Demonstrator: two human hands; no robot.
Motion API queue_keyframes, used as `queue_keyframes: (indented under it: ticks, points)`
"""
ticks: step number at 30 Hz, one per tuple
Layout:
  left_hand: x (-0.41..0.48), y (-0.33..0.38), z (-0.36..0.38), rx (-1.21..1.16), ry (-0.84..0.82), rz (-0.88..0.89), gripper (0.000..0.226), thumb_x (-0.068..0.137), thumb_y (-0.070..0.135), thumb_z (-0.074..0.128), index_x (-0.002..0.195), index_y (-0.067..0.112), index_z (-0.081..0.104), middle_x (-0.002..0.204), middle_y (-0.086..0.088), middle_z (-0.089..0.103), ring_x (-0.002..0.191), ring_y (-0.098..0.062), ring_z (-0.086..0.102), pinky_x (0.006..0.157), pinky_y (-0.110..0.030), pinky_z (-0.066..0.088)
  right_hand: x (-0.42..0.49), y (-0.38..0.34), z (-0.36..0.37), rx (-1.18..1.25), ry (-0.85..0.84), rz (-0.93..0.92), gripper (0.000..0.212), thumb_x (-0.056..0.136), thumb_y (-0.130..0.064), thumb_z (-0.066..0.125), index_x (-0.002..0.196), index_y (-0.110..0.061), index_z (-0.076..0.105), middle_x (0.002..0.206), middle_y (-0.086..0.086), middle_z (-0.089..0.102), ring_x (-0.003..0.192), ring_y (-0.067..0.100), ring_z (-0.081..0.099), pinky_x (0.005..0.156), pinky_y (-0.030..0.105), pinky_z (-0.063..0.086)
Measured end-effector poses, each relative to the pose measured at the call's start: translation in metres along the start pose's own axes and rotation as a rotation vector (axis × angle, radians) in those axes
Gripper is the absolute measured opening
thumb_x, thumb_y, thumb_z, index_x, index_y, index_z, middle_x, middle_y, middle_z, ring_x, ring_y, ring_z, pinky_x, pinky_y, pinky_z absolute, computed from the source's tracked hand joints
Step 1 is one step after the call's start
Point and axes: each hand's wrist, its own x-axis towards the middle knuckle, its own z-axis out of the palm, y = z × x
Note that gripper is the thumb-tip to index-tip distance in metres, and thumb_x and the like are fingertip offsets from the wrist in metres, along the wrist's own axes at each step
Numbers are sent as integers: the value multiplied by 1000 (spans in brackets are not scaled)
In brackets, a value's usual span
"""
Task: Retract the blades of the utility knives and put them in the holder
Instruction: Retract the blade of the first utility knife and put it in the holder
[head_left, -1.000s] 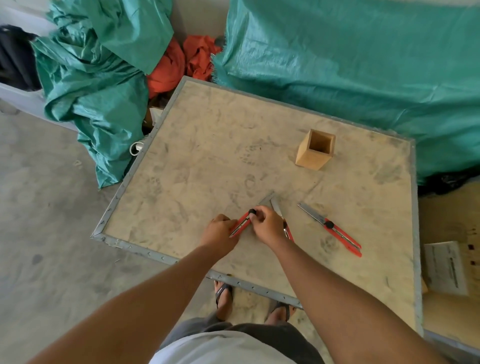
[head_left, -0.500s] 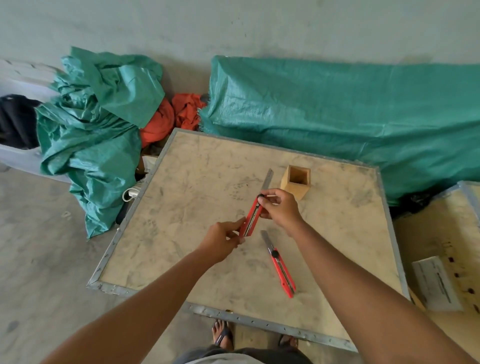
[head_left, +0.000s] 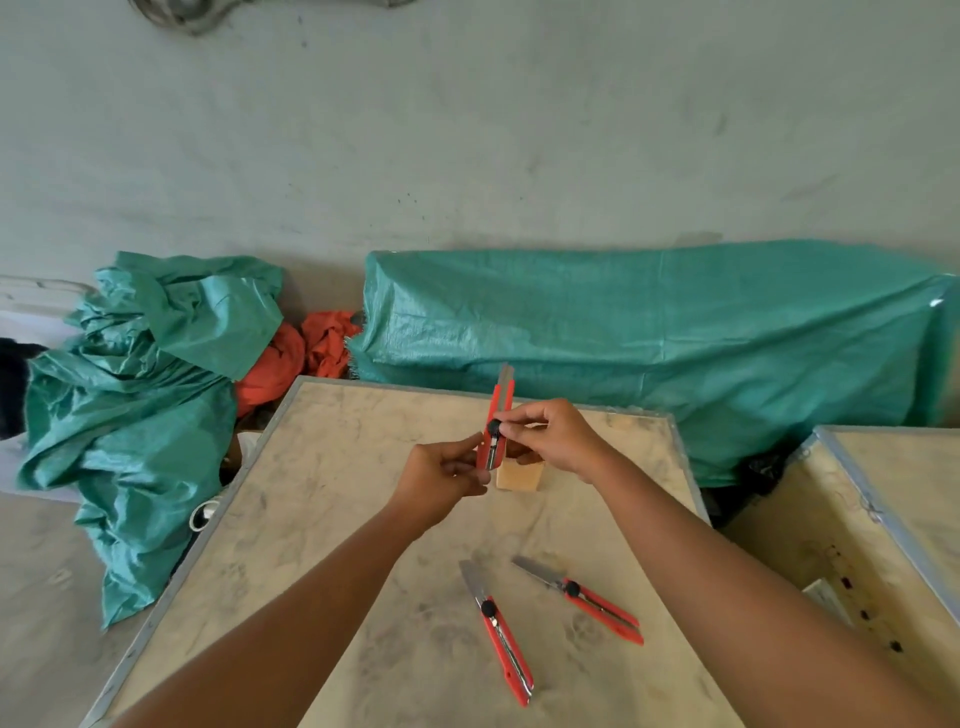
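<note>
I hold a red utility knife (head_left: 500, 410) upright above the wooden table (head_left: 332, 519). My left hand (head_left: 444, 478) pinches its lower end. My right hand (head_left: 550, 436) has thumb and finger on its black slider knob. Only a short tip of blade shows at the top. The wooden holder (head_left: 519, 475) stands just behind and below the knife, partly hidden by my hands. Two more red knives lie nearer to me with blades out: one (head_left: 501, 634) in the middle, one (head_left: 587, 600) to its right.
Green tarps lie bunched at the left (head_left: 140, 405) and cover a long shape behind the table (head_left: 649, 343). Orange cloth (head_left: 296, 358) sits between them. An open wooden crate (head_left: 857, 545) stands at the right. A grey wall is behind.
Both hands lifted one knife off the table and raised it upright in front of the holder. Its long blade has slid almost fully into the handle. The camera has tilted upward.
</note>
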Motion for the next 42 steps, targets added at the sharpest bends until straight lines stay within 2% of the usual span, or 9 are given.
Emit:
queue_keyframes:
  ticks: [6, 9, 13, 18, 23, 29, 35, 38, 42]
  points:
    - [14, 32, 27, -37, 18, 44, 52, 77, -12, 73, 125, 5, 63, 92, -9, 79, 78, -17, 74, 69, -30, 61, -3, -11, -39, -169, -43, -93, 20, 85, -20, 81, 95, -38, 80, 86, -18, 79, 78, 10, 76, 73, 30, 63]
    - [16, 44, 40, -49, 32, 53, 51, 77, -11, 73, 125, 4, 63, 88, -8, 79, 77, -16, 74, 68, -29, 61, -4, -15, -53, -206, -65, -162, 28, 88, -14, 78, 111, -30, 78, 101, -14, 78, 73, -4, 70, 71, 25, 58]
    - [15, 56, 57, -55, 48, 71, 52, 75, -9, 76, 123, 6, 64, 84, -7, 79, 77, -15, 74, 68, -29, 61, -9, -20, -70, -190, -60, -188, 28, 87, -15, 78, 109, -33, 78, 100, -17, 77, 81, 5, 75, 68, 26, 62]
    - [12, 62, 69, -35, 73, 85, 54, 75, -8, 77, 126, 4, 63, 90, -20, 76, 80, -19, 71, 71, -32, 61, -11, -17, -79, -191, 13, -216, 22, 76, -18, 88, 88, -28, 73, 96, -2, 77, 85, 19, 75, 73, 34, 60]
    - [11, 62, 75, -43, 95, 88, 54, 75, -9, 77, 126, 4, 63, 97, -25, 73, 78, -20, 72, 70, -30, 61, -14, -15, -80, -185, -25, -240, 37, 81, -20, 83, 115, -26, 70, 106, -5, 72, 93, 15, 72, 83, 34, 61]
    - [17, 65, 71, -61, 65, 107, 54, 76, -10, 76, 126, 5, 63, 91, -17, 76, 84, -23, 73, 72, -32, 61, -9, -17, -74, -215, 115, -263, 26, 74, -28, 89, 90, -19, 72, 93, -3, 76, 84, 18, 74, 80, 41, 63]
    - [27, 65, 64, -71, 49, 112, 55, 76, -9, 77, 127, 6, 63, 96, -21, 75, 83, -22, 71, 72, -31, 61, -4, -17, -72, -176, 56, -281, 26, 83, -21, 81, 108, -27, 75, 105, -4, 76, 92, 15, 74, 89, 41, 62]
    - [34, 65, 62, -66, 40, 116, 55, 75, -10, 77, 126, 5, 64, 97, -19, 75, 83, -22, 71, 73, -33, 61, 3, -16, -72, -200, 104, -275, 18, 81, -21, 84, 97, -24, 78, 98, -6, 78, 88, 16, 74, 86, 43, 62]
    - [45, 64, 62, -58, 33, 116, 54, 75, -10, 76, 126, 4, 63, 97, -20, 74, 86, -26, 71, 80, -41, 62, 14, -14, -67, -236, 221, -250, 24, 73, -32, 89, 83, -22, 70, 86, -7, 75, 77, 9, 71, 69, 25, 60]
